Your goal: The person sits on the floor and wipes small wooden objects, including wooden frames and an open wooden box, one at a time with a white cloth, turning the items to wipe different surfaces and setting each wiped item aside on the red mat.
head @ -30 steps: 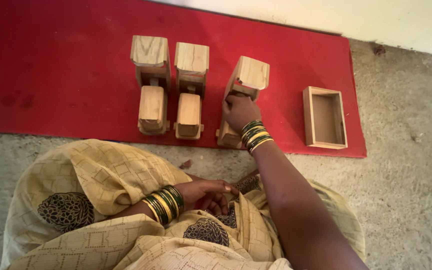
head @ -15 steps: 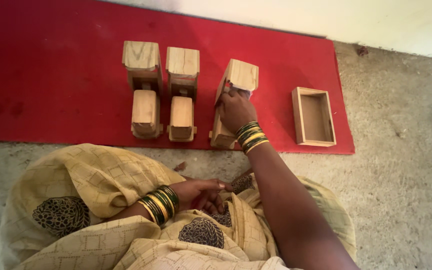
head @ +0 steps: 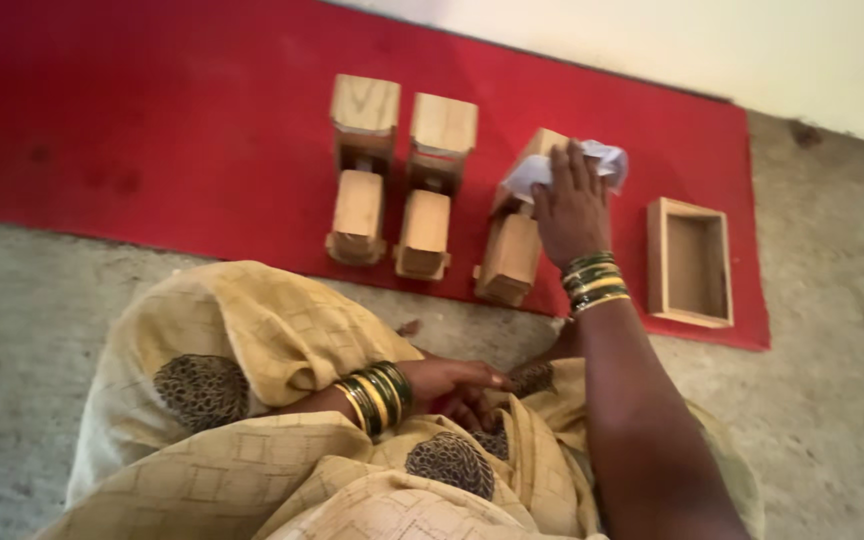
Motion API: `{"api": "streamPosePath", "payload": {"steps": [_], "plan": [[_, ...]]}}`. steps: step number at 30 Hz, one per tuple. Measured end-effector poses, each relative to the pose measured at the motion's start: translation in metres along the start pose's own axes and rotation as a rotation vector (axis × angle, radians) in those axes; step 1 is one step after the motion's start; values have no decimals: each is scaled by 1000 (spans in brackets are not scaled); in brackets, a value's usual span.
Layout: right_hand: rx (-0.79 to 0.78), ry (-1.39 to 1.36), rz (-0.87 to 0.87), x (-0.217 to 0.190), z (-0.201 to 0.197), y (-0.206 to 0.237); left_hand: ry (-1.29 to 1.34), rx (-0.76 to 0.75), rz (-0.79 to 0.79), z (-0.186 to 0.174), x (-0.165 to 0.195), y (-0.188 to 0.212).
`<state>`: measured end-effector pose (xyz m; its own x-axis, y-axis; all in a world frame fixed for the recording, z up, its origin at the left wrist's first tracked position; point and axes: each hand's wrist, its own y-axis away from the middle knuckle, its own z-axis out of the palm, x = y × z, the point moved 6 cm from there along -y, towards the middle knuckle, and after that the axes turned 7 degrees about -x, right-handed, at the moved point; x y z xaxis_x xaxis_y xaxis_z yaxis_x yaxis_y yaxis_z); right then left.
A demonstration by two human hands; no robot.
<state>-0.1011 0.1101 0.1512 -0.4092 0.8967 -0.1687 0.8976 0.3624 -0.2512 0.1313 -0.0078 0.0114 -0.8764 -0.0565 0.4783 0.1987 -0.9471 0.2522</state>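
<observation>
Three wooden toy trucks stand side by side on a red mat (head: 152, 130): the left truck (head: 360, 170), the middle truck (head: 432, 185) and the right truck (head: 514, 235). My right hand (head: 572, 205) presses a white cloth (head: 592, 160) onto the upper part of the right truck. Green and gold bangles circle that wrist. My left hand (head: 452, 385) rests in my lap on the yellow patterned fabric (head: 252, 400), fingers loosely curled, and I cannot tell whether it holds anything.
An open wooden box (head: 692, 262) lies on the mat to the right of the trucks. Grey concrete floor (head: 832, 380) surrounds the mat, and a pale wall runs along the top right.
My right hand has moved up from the lower part of the right truck to its upper part, and the white cloth now shows under the fingers. The view has shifted closer.
</observation>
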Motion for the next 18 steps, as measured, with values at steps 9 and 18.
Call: {"api": "streamPosePath", "payload": {"steps": [9,18], "plan": [[-14,-172,-129,-7,5,4,53,-1,-8,-1,-2,-1],[199,-154,201,46,-27,9,24,74,-33,15,9,8]]}}
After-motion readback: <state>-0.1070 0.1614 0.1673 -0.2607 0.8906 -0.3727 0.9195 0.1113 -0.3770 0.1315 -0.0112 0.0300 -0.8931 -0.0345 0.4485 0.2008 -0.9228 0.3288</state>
